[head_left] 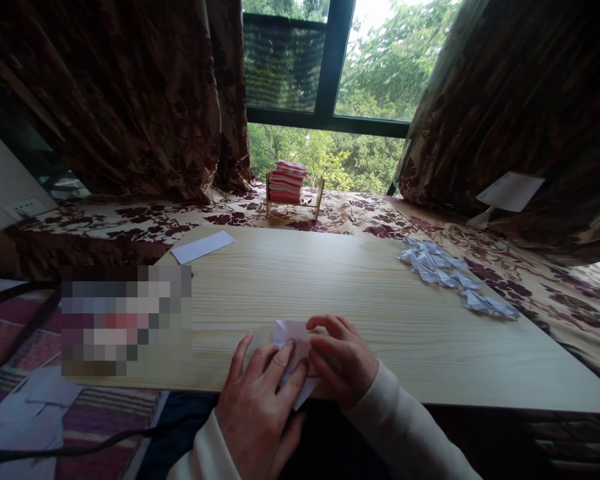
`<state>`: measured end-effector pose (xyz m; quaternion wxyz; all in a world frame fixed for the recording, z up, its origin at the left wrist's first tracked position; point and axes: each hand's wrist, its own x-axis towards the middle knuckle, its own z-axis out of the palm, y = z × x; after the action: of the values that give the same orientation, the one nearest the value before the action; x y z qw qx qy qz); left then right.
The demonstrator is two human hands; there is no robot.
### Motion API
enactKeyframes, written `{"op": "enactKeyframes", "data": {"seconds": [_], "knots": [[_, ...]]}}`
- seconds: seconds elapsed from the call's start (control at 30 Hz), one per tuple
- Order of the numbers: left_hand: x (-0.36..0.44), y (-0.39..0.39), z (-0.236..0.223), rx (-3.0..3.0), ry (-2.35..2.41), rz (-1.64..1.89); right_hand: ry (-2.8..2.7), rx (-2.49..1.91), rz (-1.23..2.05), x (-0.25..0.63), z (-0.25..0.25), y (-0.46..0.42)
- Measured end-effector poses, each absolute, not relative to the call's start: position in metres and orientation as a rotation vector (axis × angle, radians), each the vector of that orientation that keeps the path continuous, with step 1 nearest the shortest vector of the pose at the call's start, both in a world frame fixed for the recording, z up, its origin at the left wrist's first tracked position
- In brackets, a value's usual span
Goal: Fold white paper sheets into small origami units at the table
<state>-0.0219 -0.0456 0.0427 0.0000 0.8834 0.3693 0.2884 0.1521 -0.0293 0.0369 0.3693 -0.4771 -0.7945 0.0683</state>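
Observation:
A partly folded sheet of white paper (286, 329) lies at the near edge of the table, one corner pointing out past the edge. My left hand (263, 393) rests on it from the left, fingers spread and stretched out, with the index and middle fingertips pressing the paper down. The left thumb is lower, beside the table edge. From the right, my right hand (345, 360) has its fingers bent around the paper's right side, thumb and fingertips closed on it. Part of the fold is hidden under the fingers.
Several folded white paper pieces (433, 263) lie along the table's right edge. A white paper strip (203, 247) lies at the far left corner. Red-striped stacked pieces sit in a small wooden stand (293, 208) by the window. Loose papers (30, 407) lie lower left.

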Motion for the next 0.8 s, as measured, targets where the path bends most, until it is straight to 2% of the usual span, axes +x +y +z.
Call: {"op": "enactKeyframes", "data": {"seconds": [0.4, 0.8], "knots": [[-0.024, -0.046, 0.042, 2.768, 1.160, 0.866, -2.154, -1.117, 0.246, 0.164, 0.038, -0.033], [-0.027, -0.045, 0.038, 2.897, 1.111, 0.774, -2.294, -1.103, -0.012, 0.175, 0.035, -0.042]]}}
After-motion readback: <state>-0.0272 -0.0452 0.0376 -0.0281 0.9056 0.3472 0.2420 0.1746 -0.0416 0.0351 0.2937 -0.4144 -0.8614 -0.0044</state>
